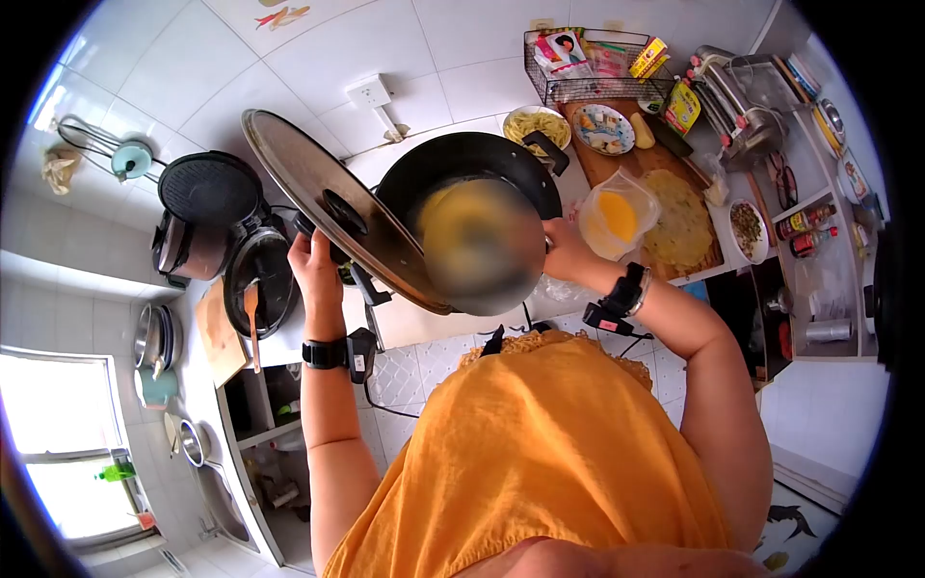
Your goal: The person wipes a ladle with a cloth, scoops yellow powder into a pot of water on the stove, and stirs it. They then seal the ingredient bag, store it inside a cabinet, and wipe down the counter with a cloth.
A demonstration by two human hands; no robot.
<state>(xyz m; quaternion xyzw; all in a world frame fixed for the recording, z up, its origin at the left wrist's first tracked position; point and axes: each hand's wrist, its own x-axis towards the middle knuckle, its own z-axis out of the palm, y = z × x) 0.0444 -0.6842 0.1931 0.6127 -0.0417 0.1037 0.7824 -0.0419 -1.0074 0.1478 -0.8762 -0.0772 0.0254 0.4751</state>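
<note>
My left hand [314, 260] is closed on the black knob of a large glass pot lid [289, 169], holding it tilted up beside the wok [462, 149]. Yellow food [448, 217] shows on the wok's bottom, though a blurred patch hides much of it. At the wok's right rim, my right hand [570, 252] has its fingers curled around a small dark handle end; the rest of that item is lost in the blur. Just right of this hand stands a clear plastic jug [631, 197] with yellow liquid in it.
Thin round pancakes [679, 222] lie on a wooden board [708, 173]. Nearby are a patterned plate [604, 130], a bowl of yellowish strips [537, 127] and a bowl of chopped bits [747, 231]. To the left, a wooden spatula [251, 308] rests across an open black electric pan [270, 275].
</note>
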